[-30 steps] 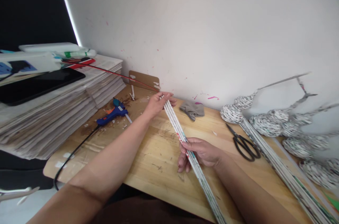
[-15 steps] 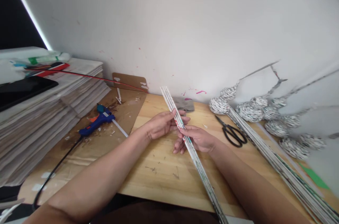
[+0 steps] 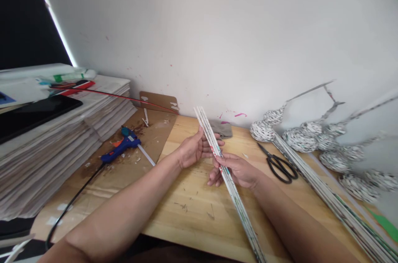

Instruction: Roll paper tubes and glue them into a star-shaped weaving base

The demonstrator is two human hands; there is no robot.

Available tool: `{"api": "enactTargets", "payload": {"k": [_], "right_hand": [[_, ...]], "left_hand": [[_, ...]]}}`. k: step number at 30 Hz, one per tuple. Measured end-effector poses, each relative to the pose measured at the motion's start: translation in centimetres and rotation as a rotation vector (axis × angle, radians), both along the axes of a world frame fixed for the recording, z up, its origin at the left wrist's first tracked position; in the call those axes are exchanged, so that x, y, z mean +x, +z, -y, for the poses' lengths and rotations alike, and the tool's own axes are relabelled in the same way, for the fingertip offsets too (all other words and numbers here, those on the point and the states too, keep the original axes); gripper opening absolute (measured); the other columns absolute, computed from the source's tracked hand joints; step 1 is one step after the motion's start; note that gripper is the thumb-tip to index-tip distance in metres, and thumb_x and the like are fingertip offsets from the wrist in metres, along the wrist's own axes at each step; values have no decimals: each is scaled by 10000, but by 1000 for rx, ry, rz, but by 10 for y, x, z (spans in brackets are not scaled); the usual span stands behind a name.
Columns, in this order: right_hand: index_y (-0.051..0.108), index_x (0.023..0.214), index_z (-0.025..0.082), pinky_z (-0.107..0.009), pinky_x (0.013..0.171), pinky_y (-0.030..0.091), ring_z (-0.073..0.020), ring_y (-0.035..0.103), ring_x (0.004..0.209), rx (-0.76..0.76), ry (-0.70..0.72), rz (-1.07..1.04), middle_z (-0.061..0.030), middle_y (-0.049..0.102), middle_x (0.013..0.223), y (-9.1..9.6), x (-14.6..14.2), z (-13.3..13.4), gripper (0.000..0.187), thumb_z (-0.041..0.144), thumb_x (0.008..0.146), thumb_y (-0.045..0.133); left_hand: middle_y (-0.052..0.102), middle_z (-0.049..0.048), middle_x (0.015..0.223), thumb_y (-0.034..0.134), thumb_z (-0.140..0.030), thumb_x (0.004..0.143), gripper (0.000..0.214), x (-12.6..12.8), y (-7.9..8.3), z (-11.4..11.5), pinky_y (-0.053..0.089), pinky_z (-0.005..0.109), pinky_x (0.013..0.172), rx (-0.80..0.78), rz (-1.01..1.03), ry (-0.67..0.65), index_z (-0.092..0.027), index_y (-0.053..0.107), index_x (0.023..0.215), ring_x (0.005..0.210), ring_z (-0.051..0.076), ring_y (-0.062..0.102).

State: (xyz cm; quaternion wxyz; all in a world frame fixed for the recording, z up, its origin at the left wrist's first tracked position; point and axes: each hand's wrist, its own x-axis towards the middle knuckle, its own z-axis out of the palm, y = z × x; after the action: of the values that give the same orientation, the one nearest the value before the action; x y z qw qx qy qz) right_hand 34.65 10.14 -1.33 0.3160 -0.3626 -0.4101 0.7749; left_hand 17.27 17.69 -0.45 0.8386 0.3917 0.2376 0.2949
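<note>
1. The flat black phone [image 3: 43, 114] lies on the tall stack of off-white paper [image 3: 62, 153]; a knock from the elbow could perhaps slide it.
2. The blue plastic glue gun [image 3: 122, 148] lies beyond the left forearm; were it hot, an outward swing might burn skin or snag its cord.
3. The left hand [image 3: 193, 150] is open, fingers extended behind the rods' upper ends; whether its thumb presses them, I cannot tell. Such loose support could let the tips fan apart.
4. The bundle of slim white printed-paper rods [image 3: 234, 196] slants above the table between both hands; uneven pressure could crease or misalign it.
5. The right hand [image 3: 241, 170] pinches it mid-length; slackening might drop rods.
6. The black metal scissors [image 3: 271, 156] lie near the right wrist, a possible scrape.
</note>
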Motion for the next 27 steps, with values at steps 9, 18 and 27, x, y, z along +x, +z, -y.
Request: {"api": "enactTargets", "payload": {"k": [9, 18, 27], "right_hand": [[492, 807, 163, -282, 613, 510, -262, 733, 795, 2, -22, 36, -98, 735, 790, 0, -1, 0, 315, 457, 892, 565], [511, 812, 158, -278, 613, 501, -244, 731, 775, -6, 4, 98, -102, 736, 790, -1, -4, 2, 332, 477, 893, 549], [514, 811, 156, -282, 613, 502, -242, 730, 766, -14, 4, 167, -110, 739, 783, 3, -7, 5, 353, 498, 869, 575]], "left_hand": [[715, 190, 1049, 427, -307, 949, 298, 1, 5, -7, 565, 358, 748, -8, -30, 319, -105, 632, 1026, 794, 223, 713], [742, 171, 963, 436, -503, 921, 486, -2, 9, -7, 538, 249, 564, 70, -169, 335, -108, 691, 1047, 689, 183, 707], [751, 155, 906, 518, -362, 910, 343, -2, 9, -6, 533, 233, 534, 46, -154, 329, -103, 696, 1045, 675, 178, 708]]}}
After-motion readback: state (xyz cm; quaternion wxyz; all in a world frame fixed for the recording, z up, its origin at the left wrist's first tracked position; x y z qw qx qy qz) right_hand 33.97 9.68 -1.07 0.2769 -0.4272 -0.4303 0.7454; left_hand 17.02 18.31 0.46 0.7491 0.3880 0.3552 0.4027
